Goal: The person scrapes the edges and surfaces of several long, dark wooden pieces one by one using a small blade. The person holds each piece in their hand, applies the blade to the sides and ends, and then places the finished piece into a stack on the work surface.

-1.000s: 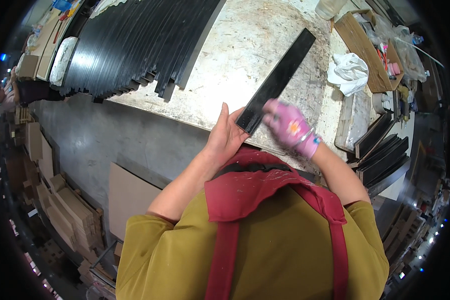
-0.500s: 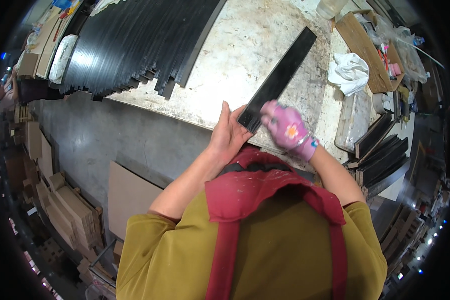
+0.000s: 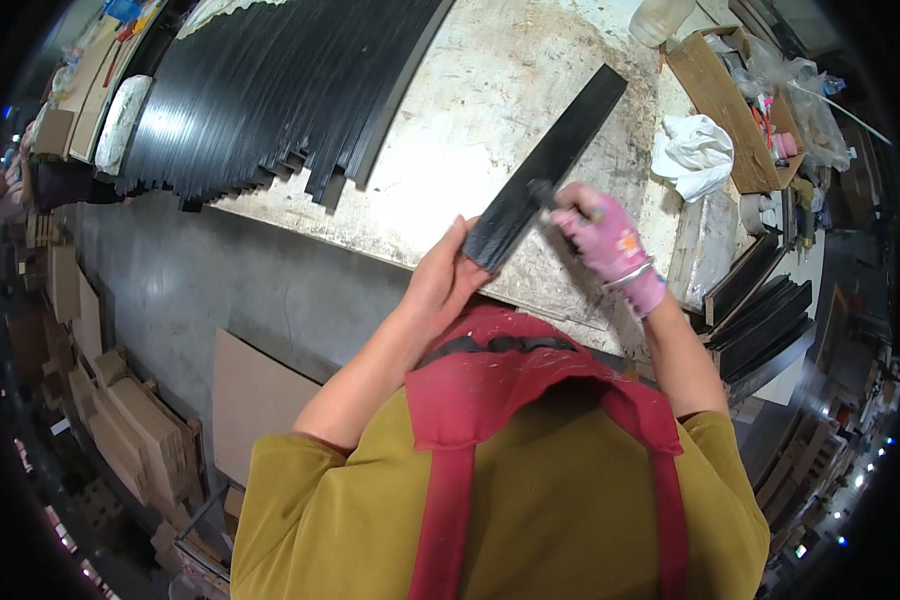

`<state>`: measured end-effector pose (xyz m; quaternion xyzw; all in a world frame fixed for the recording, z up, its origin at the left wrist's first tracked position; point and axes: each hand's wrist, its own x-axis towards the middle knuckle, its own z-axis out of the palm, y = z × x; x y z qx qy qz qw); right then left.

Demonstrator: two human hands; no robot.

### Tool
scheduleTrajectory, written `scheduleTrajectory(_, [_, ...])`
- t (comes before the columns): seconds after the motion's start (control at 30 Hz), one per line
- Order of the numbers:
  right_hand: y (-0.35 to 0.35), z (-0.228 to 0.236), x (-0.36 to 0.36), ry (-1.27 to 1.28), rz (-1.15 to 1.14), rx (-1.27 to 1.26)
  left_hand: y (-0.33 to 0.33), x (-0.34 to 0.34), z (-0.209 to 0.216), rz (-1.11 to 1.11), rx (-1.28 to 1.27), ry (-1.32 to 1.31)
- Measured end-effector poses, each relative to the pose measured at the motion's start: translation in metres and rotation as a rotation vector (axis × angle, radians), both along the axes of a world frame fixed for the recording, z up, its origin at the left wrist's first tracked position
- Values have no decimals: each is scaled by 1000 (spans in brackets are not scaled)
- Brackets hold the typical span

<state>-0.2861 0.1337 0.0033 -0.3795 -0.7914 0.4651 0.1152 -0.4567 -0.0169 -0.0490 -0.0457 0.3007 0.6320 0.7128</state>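
A long black strip lies slantwise on the worn white table, its near end at the table's front edge. My bare left hand grips that near end, thumb along the side and fingers partly hidden beneath. Just right of the strip, my right hand wears a pink flowered glove. Its fingers are closed around a small dark-headed tool that touches the strip's upper face; motion blur hides its exact kind. Pale streaks mark the strip's surface near my left hand.
Many black strips lie side by side at the table's left. To the right are a crumpled white cloth, a cardboard box of supplies and more dark strips. A brown board leans below the front edge.
My right hand has moved slightly right, and the dark tool in it now shows over the strip. The strip's near end has shifted a little left and nearer with my left hand.
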Motion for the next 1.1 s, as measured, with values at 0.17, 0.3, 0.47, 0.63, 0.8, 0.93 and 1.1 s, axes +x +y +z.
scheduleTrajectory(0.17, [66, -35, 22, 20, -167, 39, -14, -18, -7, 33, -253, 706])
scheduleTrajectory(0.3, [29, -21, -22, -66, 19, 348, -27, -32, -10, 24, -264, 764])
scheduleTrajectory(0.47, [23, -40, -54, -158, 270, 286, -28, -37, -12, 99, -255, 1089])
scheduleTrajectory(0.63, [193, -71, 19, -464, -249, 535, -28, -41, 7, -127, -231, 1604])
scheduleTrajectory(0.8, [155, -53, -1, -259, -103, 337, 15, -31, 13, -278, -2, 2110])
scheduleTrajectory(0.93, [95, -39, -36, -400, 231, 285, 56, -9, 3, -497, 83, 2261])
scheduleTrajectory(1.1, [195, -45, 19, -425, -248, 488, 75, -23, 14, -467, 139, 2074])
